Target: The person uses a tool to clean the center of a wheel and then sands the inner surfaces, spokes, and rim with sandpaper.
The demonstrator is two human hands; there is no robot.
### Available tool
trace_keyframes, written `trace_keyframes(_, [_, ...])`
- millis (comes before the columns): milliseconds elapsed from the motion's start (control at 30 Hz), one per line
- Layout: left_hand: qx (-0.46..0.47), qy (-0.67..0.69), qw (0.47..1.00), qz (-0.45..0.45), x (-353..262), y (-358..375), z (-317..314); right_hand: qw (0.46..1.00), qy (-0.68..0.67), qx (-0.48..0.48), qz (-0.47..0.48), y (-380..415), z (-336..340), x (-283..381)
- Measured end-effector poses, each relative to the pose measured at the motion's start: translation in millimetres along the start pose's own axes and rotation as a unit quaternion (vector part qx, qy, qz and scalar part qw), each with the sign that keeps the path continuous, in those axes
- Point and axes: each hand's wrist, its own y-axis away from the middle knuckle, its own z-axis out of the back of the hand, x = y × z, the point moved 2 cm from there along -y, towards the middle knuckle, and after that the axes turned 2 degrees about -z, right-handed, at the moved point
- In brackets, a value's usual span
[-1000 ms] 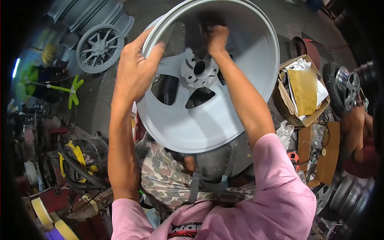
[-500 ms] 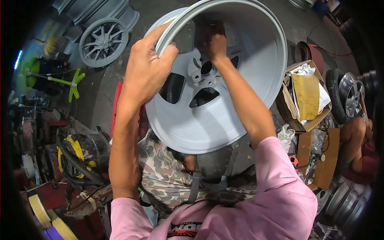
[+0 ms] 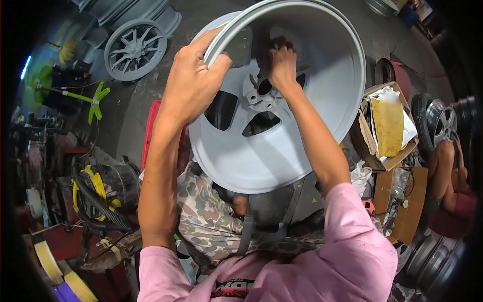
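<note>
A large grey car wheel rim (image 3: 282, 156) tilts in front of me, its open barrel facing up toward me and its spokes and hub visible inside. My left hand (image 3: 193, 75) is closed around the rim's upper left lip, thumb on the inside. Deep in the barrel, my right hand (image 3: 284, 65) is close to the spokes beside the hub. Its fingers are bent in shadow, and whatever they hold, if anything, is hard to make out.
A spoked grey wheel (image 3: 136, 50) stands at upper left. Right of me are a cardboard box (image 3: 367, 148) with paper and yellow sandpaper sheets (image 3: 387, 126), and a tyre (image 3: 422, 118). Another person's leg (image 3: 443, 163) shows at far right. A black vacuum hose (image 3: 93, 196) lies left.
My right hand has shifted slightly down and right inside the barrel, toward the hub. My left hand keeps its hold on the lip. The view has shifted a little.
</note>
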Motion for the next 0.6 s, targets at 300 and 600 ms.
trace_keyframes(300, [-0.001,0.007,1.000,-0.019,2.3,4.0,-1.0,0.986,-0.145,0.006,-0.084,-24.8,-17.1,-35.8])
trace_keyframes(600, [0.013,0.017,0.999,0.047,7.7,-5.7,8.7,0.984,-0.172,0.048,0.023,-38.4,14.4,-20.8])
